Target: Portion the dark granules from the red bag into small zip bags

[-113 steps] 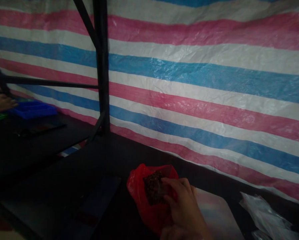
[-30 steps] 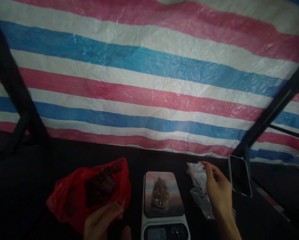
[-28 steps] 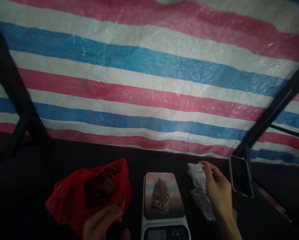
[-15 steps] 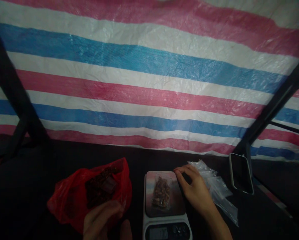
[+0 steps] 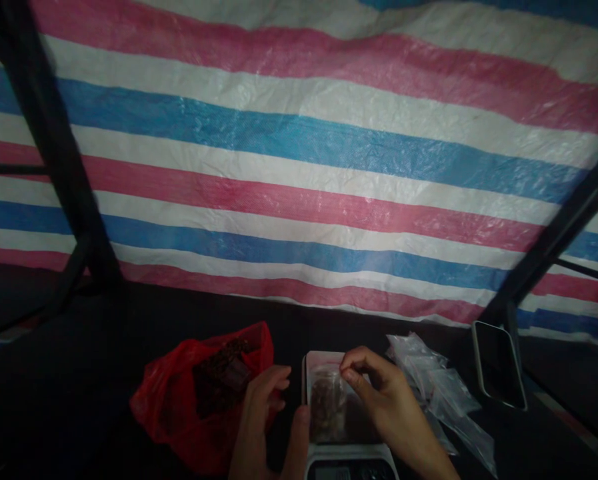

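Scale display (image 5: 351, 471) cut off, dark

Two hands are in view: one left hand (image 5: 263, 413) and one right hand (image 5: 386, 407). There is one red bag (image 5: 179, 407) with a dark heap inside it (the pieces are too dim to count). One scale (image 5: 346, 433) stands between the hands, and one small clear pouch (image 5: 326, 407) is over its plate. One loose pile of clear bags (image 5: 443, 393) lies to the right; their number cannot be told. One phone (image 5: 499, 363) leans behind them. One striped tarp (image 5: 299, 167) hangs at the back, and two dark frame posts (image 5: 59, 147) cross it.
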